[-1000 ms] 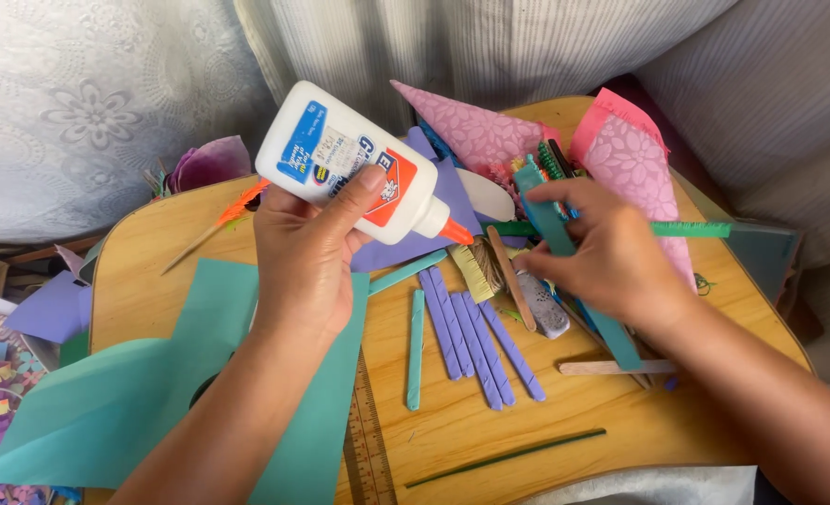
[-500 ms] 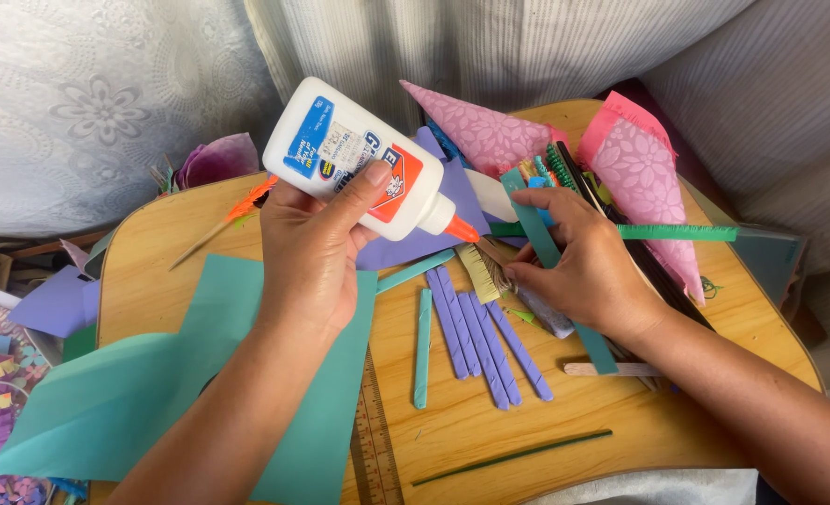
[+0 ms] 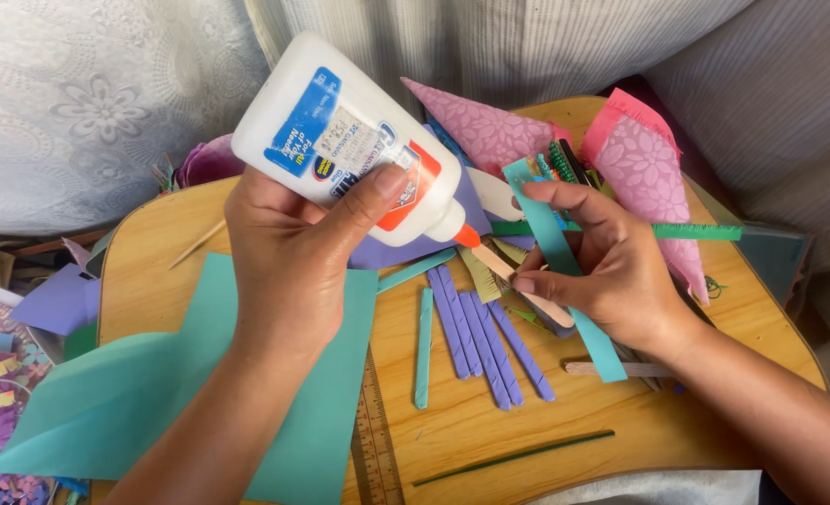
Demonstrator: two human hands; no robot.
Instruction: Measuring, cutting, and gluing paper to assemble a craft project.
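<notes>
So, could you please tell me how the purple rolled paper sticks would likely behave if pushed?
The purple rolled paper sticks look round and thin, so they would probably roll across the wooden table. Being paper, they are likely very light and may crush easily.

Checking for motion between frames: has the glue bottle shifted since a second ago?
Barely. The glue bottle in the left hand keeps its tilt, its orange tip a shade closer to the teal strip in the right hand.

A white glue bottle [image 3: 345, 140] with a blue-and-red label and orange nozzle tilts nozzle-down toward a teal paper strip [image 3: 564, 266], which slants steeply above the wooden table [image 3: 620, 430].
</notes>
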